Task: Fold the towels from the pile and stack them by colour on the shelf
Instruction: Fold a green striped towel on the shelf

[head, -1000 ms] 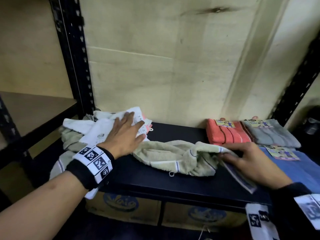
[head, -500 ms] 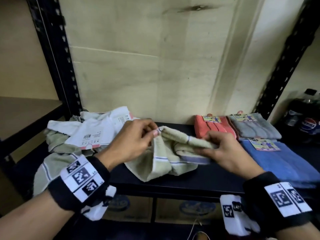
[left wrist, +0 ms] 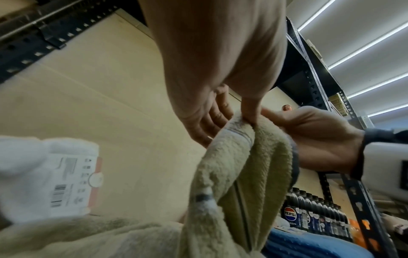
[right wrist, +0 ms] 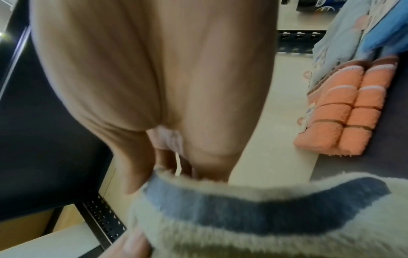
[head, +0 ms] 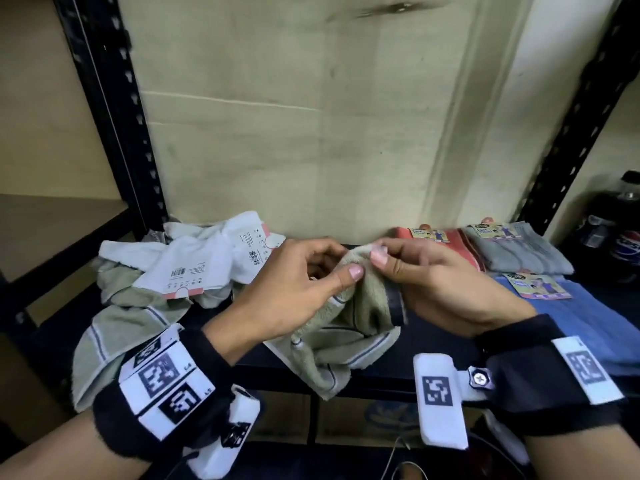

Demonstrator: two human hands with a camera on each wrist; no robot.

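A pale green towel (head: 349,327) with thin blue stripes hangs crumpled over the black shelf's front edge (head: 381,384). My left hand (head: 294,289) pinches its top edge between thumb and fingers. My right hand (head: 426,285) pinches the same edge close beside it. The left wrist view shows the green towel (left wrist: 240,165) bunched under both hands. In the right wrist view the towel's blue stripe (right wrist: 264,206) fills the bottom. The unfolded pile (head: 166,271) of white and green towels lies at the shelf's left. Folded stacks lie at the right: orange (head: 446,244), grey (head: 516,251), blue (head: 595,323).
Black perforated uprights (head: 114,109) frame the shelf bay on both sides, with a beige back panel (head: 311,116) behind. Cola bottles (head: 623,233) stand past the right upright. Cardboard boxes (head: 363,417) sit under the shelf. A wooden shelf board (head: 52,220) lies at the left.
My left hand left the white pile and joined the right on the green towel. Both hands lifted the towel's edge and drew close together.
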